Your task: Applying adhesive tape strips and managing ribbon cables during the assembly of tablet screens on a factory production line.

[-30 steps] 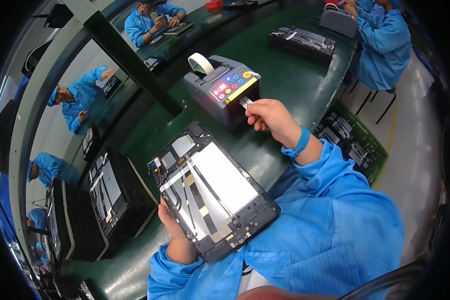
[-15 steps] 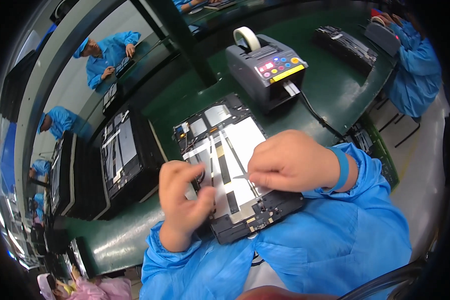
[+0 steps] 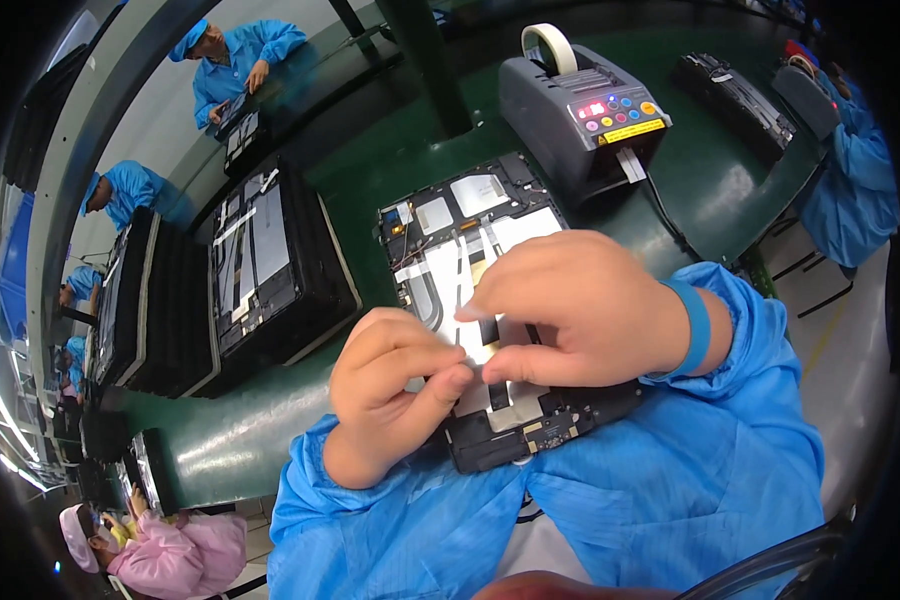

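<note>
An opened tablet-like device (image 3: 517, 404) lies tilted in front of me, its silver battery panels, dark ribbon strips and small circuit board exposed. My left hand (image 3: 395, 385) is over its left edge, thumb and forefinger pinched together; whatever they hold, if anything, is too small to make out. Across the right half of the device reaches my right hand (image 3: 580, 310), with thumb and forefinger apart and no object visible between them. The two hands nearly meet over the middle, hiding part of the panels. A blue band circles my right wrist.
Beyond the device stands a grey tape dispenser (image 3: 580, 110) with a white roll, lit buttons and a short tape end sticking out. Stacks of similar devices (image 3: 260, 265) rise at left, and more parts (image 3: 735, 105) lie at far right. Several people work around the green bench (image 3: 230, 455).
My left thumb and forefinger have come together, and that hand has moved toward the right one. My right hand's pinch has opened. The whole view has shifted slightly.
</note>
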`<action>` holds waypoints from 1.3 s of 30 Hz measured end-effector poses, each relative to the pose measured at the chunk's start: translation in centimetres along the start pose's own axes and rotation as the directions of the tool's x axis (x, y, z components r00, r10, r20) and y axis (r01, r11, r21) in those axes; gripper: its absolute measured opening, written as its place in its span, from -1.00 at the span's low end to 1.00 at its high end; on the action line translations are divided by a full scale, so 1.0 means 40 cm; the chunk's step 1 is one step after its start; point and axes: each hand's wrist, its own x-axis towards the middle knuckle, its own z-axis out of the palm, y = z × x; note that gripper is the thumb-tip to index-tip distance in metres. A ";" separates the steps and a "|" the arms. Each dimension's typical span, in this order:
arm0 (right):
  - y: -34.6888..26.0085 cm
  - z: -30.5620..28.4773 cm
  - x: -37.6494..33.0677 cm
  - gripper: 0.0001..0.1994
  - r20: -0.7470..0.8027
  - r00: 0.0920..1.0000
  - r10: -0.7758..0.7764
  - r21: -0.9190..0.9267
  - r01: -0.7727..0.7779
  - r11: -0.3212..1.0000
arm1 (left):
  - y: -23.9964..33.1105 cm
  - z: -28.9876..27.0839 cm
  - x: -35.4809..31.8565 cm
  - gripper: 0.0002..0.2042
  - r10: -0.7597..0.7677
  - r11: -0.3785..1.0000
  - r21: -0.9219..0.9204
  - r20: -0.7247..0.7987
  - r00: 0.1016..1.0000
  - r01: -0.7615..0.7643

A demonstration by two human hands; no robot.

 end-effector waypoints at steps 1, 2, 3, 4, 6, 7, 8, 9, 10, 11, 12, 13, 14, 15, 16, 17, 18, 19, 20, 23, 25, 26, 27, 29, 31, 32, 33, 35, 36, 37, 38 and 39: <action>0.007 0.002 0.007 -0.87 0.001 1.000 -0.001 -0.001 0.001 1.000 | -0.008 -0.001 0.007 -0.85 0.019 0.998 -0.052 0.039 0.999 -0.017; 0.016 0.008 0.012 -0.87 0.017 0.999 -0.046 -0.059 0.047 0.997 | -0.015 -0.005 0.010 -0.85 0.020 0.998 -0.052 0.036 0.999 -0.018; 0.028 0.012 0.018 -0.87 0.035 0.995 -0.092 -0.116 0.095 0.989 | -0.023 -0.010 0.012 -0.83 0.004 0.999 -0.042 0.014 1.000 -0.003; 0.050 0.014 0.028 -0.87 -0.025 0.990 -0.138 -0.143 0.134 0.981 | -0.030 -0.013 0.004 -0.80 -0.021 0.999 -0.030 -0.007 1.000 0.021; 0.077 -0.004 0.055 -0.89 -0.075 0.997 0.026 -0.118 -0.034 0.992 | -0.067 -0.016 -0.017 -0.72 -0.167 0.986 -0.001 -0.172 0.971 0.169; 0.093 -0.018 0.074 -0.90 -0.095 0.994 0.046 -0.097 -0.055 0.994 | -0.095 -0.025 -0.015 -0.71 -0.200 0.975 0.051 -0.224 0.954 0.216; 0.102 -0.023 0.085 -0.85 -0.011 0.980 0.196 -0.108 -0.196 0.975 | -0.110 -0.025 -0.014 -0.73 -0.205 0.966 0.101 -0.246 0.947 0.236; 0.115 -0.020 0.095 -0.85 -0.007 0.981 0.196 -0.109 -0.195 0.975 | -0.121 -0.023 -0.014 -0.73 -0.206 0.966 0.100 -0.249 0.946 0.237; 0.130 -0.003 0.104 -0.80 0.028 0.983 0.183 -0.114 -0.179 0.977 | -0.130 -0.023 -0.018 -0.75 -0.167 0.950 0.230 -0.204 0.965 0.213; 0.142 0.014 0.113 -0.75 0.062 0.983 0.171 -0.119 -0.163 0.979 | -0.136 -0.024 -0.019 -0.76 -0.133 0.918 0.354 -0.153 0.979 0.180; 0.149 0.028 0.124 -0.65 0.120 0.979 0.163 -0.153 -0.144 0.978 | -0.137 -0.017 -0.017 -0.77 -0.149 0.913 0.358 -0.158 0.976 0.198; 0.157 0.038 0.136 -0.65 0.124 0.979 0.163 -0.152 -0.143 0.978 | -0.141 -0.017 -0.014 -0.77 -0.152 0.912 0.357 -0.162 0.975 0.202; 0.164 0.046 0.146 -0.64 0.207 0.965 0.164 -0.174 -0.129 0.976 | -0.146 -0.017 -0.013 -0.76 -0.133 0.903 0.391 -0.137 0.982 0.177; 0.168 0.054 0.155 -0.63 0.288 0.943 0.167 -0.195 -0.113 0.974 | -0.150 -0.017 -0.013 -0.74 -0.115 0.893 0.423 -0.112 0.987 0.152; 0.166 0.060 0.166 -0.68 0.300 0.938 0.174 -0.249 -0.099 0.963 | -0.152 -0.020 -0.018 -0.74 -0.145 0.892 0.416 -0.102 0.984 0.175; 0.167 0.061 0.176 -0.68 0.307 0.936 0.173 -0.246 -0.097 0.964 | -0.155 -0.021 -0.020 -0.74 -0.151 0.890 0.417 -0.106 0.983 0.182; 0.173 0.060 0.188 -0.68 0.324 0.936 0.139 -0.216 -0.070 0.974 | -0.159 -0.020 -0.021 -0.75 -0.140 0.892 0.419 -0.101 0.985 0.169; 0.179 0.057 0.198 -0.68 0.338 0.935 0.108 -0.189 -0.045 0.981 | -0.163 -0.018 -0.019 -0.76 -0.124 0.895 0.419 -0.094 0.988 0.153; 0.184 0.060 0.205 -0.68 0.342 0.933 0.108 -0.188 -0.044 0.981 | -0.163 -0.018 -0.019 -0.76 -0.127 0.895 0.418 -0.098 0.987 0.157; 0.200 0.072 0.222 -0.72 0.330 0.939 0.099 -0.082 -0.077 0.994 | -0.161 -0.018 -0.021 -0.77 -0.128 0.894 0.429 -0.037 0.991 0.131; 0.219 0.074 0.245 -0.73 0.346 0.932 0.112 -0.035 -0.106 0.994 | -0.163 -0.016 -0.017 -0.77 -0.137 0.901 0.410 -0.046 0.989 0.144; 0.231 0.085 0.247 -0.74 0.326 0.941 0.090 -0.040 -0.082 0.996 | -0.164 -0.016 -0.019 -0.77 -0.138 0.900 0.411 -0.045 0.989 0.144; 0.234 0.093 0.243 -0.74 0.325 0.941 0.090 -0.038 -0.082 0.996 | -0.164 -0.016 -0.023 -0.77 -0.134 0.896 0.421 -0.042 0.990 0.139; 0.228 0.108 0.235 -0.74 0.296 0.950 0.097 -0.120 -0.063 0.991 | -0.165 -0.016 -0.027 -0.77 -0.131 0.892 0.432 -0.042 0.990 0.137; 0.209 0.097 0.240 -0.74 0.317 0.932 0.173 -0.151 -0.131 0.980 | -0.169 -0.015 -0.024 -0.77 -0.121 0.895 0.425 -0.056 0.991 0.133; 0.192 0.089 0.239 -0.72 0.333 0.905 0.264 -0.194 -0.208 0.959 | -0.171 -0.016 -0.027 -0.77 -0.123 0.894 0.427 -0.057 0.991 0.135; 0.185 0.084 0.239 -0.70 0.345 0.870 0.352 -0.239 -0.281 0.930 | -0.173 -0.016 -0.032 -0.75 -0.143 0.897 0.415 -0.057 0.988 0.154; 0.187 0.085 0.231 -0.70 0.315 0.859 0.403 -0.243 -0.337 0.910 | -0.174 -0.014 -0.037 -0.73 -0.162 0.900 0.401 -0.055 0.985 0.171; 0.188 0.087 0.228 -0.70 0.285 0.845 0.453 -0.246 -0.392 0.886 | -0.178 -0.012 -0.033 -0.71 -0.165 0.900 0.393 -0.086 0.983 0.185; 0.189 0.088 0.225 -0.70 0.284 0.845 0.453 -0.247 -0.391 0.886 | -0.179 -0.009 -0.029 -0.68 -0.166 0.902 0.384 -0.116 0.979 0.198; 0.189 0.090 0.223 -0.69 0.254 0.849 0.464 -0.250 -0.405 0.879 | -0.182 -0.006 -0.032 -0.65 -0.238 0.915 0.306 -0.112 0.965 0.262; 0.188 0.090 0.222 -0.69 0.224 0.852 0.474 -0.253 -0.419 0.872 | -0.186 -0.006 -0.035 -0.65 -0.236 0.916 0.306 -0.113 0.965 0.260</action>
